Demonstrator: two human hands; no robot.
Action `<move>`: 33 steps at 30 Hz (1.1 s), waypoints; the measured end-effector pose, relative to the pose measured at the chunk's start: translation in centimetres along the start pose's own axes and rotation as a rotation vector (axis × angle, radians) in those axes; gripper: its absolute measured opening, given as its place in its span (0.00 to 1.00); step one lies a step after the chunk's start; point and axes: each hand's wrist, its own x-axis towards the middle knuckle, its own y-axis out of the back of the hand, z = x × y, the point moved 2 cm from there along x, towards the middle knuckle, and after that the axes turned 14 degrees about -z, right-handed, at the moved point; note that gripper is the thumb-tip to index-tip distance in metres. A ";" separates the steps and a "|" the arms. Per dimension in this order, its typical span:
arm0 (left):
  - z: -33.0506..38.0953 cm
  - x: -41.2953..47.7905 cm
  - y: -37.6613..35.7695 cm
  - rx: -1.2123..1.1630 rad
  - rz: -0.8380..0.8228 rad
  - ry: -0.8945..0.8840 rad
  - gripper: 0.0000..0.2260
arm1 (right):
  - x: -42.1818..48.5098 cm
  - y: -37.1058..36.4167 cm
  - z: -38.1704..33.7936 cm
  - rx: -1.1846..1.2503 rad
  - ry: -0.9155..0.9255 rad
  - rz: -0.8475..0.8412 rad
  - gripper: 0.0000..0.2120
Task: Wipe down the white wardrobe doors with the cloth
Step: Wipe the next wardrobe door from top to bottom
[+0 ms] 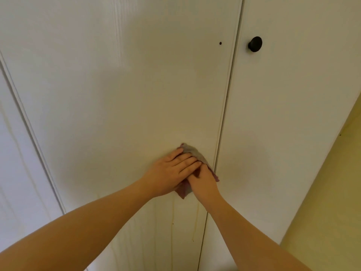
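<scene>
A white wardrobe door (127, 94) fills the middle of the head view, with a second door (283, 114) to its right. A grey and mauve cloth (192, 150) lies flat against the middle door close to the seam between the two. My left hand (172, 171) presses on the cloth with straight fingers that overlap my right hand. Below and to the right, my right hand (204, 181) also rests on the cloth; its fingers are hidden under the left hand. Faint brownish drip streaks (172, 218) run down the door below my hands.
A round black knob (255, 44) sticks out of the right door, and a small dark hole (220, 43) marks the middle door. Another white panel (17, 153) stands at the left. A yellow wall (332, 192) meets the wardrobe at the right.
</scene>
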 end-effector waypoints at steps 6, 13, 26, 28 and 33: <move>-0.9 -2.3 0.9 0.093 0.066 0.161 0.21 | 1.1 0.1 0.3 -0.004 -0.014 0.064 0.18; -0.6 -4.6 0.8 0.119 0.062 0.284 0.26 | 0.1 -0.6 0.8 -0.078 -0.115 0.036 0.09; -0.9 -7.2 -0.1 0.150 -0.003 0.297 0.29 | 0.8 -0.3 1.8 -0.465 -0.288 0.021 0.27; -0.8 -7.4 -0.3 0.146 -0.003 0.297 0.29 | 0.2 -0.6 2.7 -0.545 -0.444 -0.128 0.30; -0.8 -8.3 -0.8 0.142 0.002 0.298 0.29 | -0.3 -0.4 0.6 -0.428 -0.360 0.003 0.26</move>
